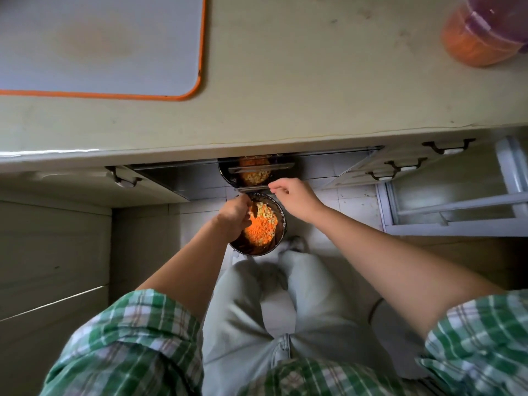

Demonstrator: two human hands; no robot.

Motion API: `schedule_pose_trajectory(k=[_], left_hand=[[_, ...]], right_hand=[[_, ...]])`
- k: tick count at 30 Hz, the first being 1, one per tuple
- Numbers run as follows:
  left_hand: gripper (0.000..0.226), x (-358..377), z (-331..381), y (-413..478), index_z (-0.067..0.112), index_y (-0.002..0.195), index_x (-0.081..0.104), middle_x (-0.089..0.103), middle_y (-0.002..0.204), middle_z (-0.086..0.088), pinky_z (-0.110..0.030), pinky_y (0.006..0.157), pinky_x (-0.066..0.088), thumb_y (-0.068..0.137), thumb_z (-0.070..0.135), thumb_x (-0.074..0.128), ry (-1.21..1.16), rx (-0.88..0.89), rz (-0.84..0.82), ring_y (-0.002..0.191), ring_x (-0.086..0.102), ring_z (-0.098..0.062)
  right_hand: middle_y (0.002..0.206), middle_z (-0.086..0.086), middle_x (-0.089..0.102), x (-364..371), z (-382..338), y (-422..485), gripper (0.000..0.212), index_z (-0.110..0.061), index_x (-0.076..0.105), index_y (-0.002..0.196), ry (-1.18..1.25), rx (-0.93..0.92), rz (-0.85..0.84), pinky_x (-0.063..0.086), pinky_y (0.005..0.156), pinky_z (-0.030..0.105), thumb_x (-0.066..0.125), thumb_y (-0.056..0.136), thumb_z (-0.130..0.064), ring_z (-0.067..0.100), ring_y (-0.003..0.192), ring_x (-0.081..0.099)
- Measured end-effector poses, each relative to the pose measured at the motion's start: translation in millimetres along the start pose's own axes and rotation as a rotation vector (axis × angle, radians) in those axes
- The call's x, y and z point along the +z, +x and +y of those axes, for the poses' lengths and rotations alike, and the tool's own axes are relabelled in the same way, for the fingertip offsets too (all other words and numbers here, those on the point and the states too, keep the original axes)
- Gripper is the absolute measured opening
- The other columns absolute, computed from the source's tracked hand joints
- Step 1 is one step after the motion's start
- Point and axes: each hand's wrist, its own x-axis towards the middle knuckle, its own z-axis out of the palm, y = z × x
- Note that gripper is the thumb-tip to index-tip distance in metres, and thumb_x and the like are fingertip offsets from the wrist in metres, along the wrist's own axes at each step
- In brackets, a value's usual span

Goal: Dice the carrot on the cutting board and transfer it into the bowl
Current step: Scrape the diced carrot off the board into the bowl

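The bowl (281, 224) of diced carrot (258, 233) is gripped at its rim by the left hand (235, 214); the metal bar (253, 189) just beyond is pinched by the right hand (291, 194).

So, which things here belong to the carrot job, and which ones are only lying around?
Belong to the job: bowl holding diced carrot, gripped by the left hand; cutting board.
Only lying about: lidded jar of orange bits; drawer handles; metal bar that the right hand pinches with curled fingers.
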Motion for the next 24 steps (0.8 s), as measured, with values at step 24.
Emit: schedule_pose_trajectory(k=[24], left_hand=[[0.017,-5.8,63.2,-59.2,0.017,0.09,0.075,0.072,0.087,-0.006,-0.034,0.075,0.051,0.086,0.022,0.059,0.733,0.434,0.318,0.087,0.064,-0.026]], right_hand=[[0.11,0.006,0.069,-45.7,-65.1,-13.5,0.03,-0.01,0.068,0.112,0.02,-0.048,0.029,0.051,0.094,0.036,0.045,0.093,-0.006,0.019,0.098,0.066]])
